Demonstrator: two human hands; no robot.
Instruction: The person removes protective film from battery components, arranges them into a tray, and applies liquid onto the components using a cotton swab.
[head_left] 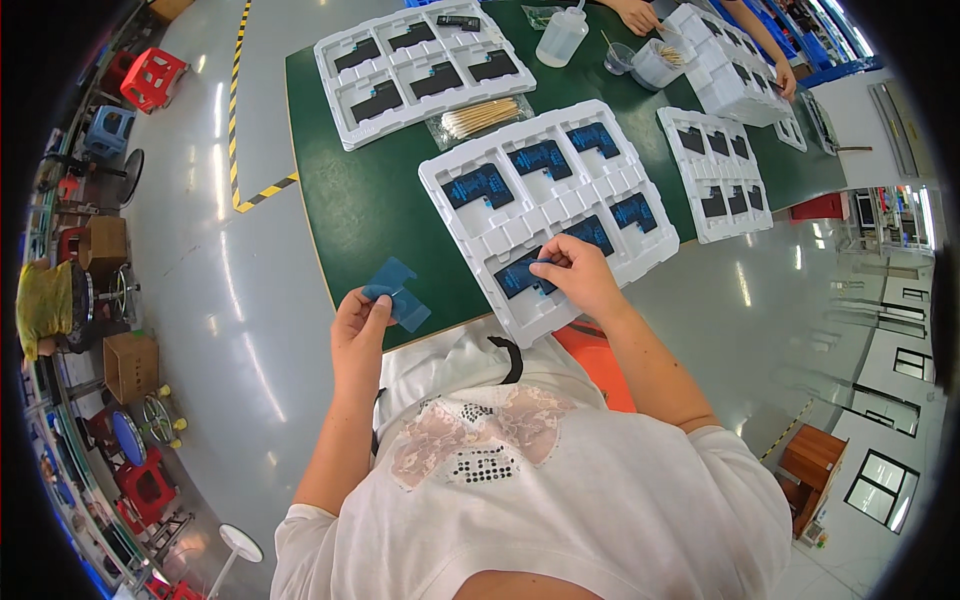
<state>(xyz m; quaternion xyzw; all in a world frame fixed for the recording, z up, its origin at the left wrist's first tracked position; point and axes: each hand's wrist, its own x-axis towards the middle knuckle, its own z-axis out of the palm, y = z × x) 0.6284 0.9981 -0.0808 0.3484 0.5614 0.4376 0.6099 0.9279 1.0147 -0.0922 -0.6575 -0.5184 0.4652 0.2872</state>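
Note:
My left hand [366, 318] pinches sheets of clear blue film [398, 290] between thumb and fingers, over the near left edge of the table. A white plastic tray [545, 215] lies at a slant in front of me, its compartments holding several L-shaped black parts with a blue sheen, which look like flat battery packs. My right hand [580, 275] is over the tray's nearest compartments, thumb and fingertips closed together at a black part [515, 276]. Whatever lies between those fingertips is too small to make out.
On the green table [335, 215] are a second tray [350, 95], bagged cotton swabs [480, 117], a clear squeeze bottle [563, 38] and a tub of swabs [657, 66]. A co-worker's hands [637, 15] are at the far side, near stacked trays [735, 75]. Another tray [740, 220] lies right.

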